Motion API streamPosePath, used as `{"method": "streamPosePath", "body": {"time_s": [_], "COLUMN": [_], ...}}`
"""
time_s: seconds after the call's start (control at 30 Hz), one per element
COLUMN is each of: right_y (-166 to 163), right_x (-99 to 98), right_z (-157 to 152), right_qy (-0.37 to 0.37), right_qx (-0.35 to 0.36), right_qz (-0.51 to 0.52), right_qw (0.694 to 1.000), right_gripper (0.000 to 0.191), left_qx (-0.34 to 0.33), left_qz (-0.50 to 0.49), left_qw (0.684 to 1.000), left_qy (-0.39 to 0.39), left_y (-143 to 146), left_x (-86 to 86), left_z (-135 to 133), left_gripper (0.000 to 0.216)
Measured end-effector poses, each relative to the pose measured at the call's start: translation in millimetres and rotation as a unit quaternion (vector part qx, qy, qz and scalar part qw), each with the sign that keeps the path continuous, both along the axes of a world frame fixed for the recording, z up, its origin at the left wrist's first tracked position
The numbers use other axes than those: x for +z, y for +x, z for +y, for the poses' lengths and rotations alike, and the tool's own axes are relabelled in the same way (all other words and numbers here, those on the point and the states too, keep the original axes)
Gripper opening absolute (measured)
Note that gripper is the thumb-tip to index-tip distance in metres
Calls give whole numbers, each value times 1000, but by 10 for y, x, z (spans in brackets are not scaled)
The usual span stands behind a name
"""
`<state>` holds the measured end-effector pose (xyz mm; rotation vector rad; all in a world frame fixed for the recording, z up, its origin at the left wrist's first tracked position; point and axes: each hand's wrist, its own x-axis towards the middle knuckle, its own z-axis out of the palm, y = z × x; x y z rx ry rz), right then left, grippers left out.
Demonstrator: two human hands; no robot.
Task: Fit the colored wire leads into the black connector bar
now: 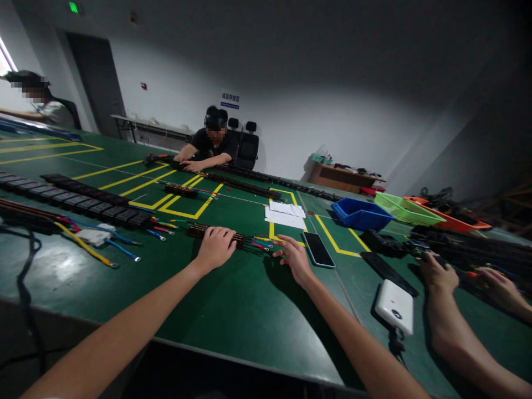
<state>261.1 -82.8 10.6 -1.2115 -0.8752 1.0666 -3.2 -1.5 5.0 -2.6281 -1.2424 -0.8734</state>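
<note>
My left hand (215,247) rests palm down on a dark bar-shaped cable assembly (198,229) that lies on the green table (233,299). Its fingers curl over the bar. My right hand (293,256) hovers just right of it, fingers spread, fingertips near the coloured wire ends with ring terminals (261,243) that stick out of the bar. A black phone (317,249) lies face up just beyond my right hand.
A co-worker's hands (436,272) work at my right beside a white power bank (395,306) and another phone (386,271). Blue (359,213), green (401,208) and orange bins stand at the back right. Papers (285,215), black module rows (83,202) and loose cables (95,244) lie left. A person sits opposite.
</note>
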Motion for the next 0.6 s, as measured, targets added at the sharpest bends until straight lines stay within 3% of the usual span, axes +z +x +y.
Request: {"method": "streamPosePath", "body": {"time_s": [0.33,0.6], "right_y": [-23,0], "right_x": [-30,-3], "right_z": [28,9], "right_qy": [-38,-5], "right_qx": [-25,-2], "right_qz": [-51,13], "right_qw": [998,1000], "right_gripper": [36,39], "left_qx": [4,10], "left_qz": [11,12], "left_qw": [1000,1000], "left_qy": [-4,3], "left_y": [4,9], "left_x": [15,23], "left_z": [-9,-11], "left_gripper": [36,35]}}
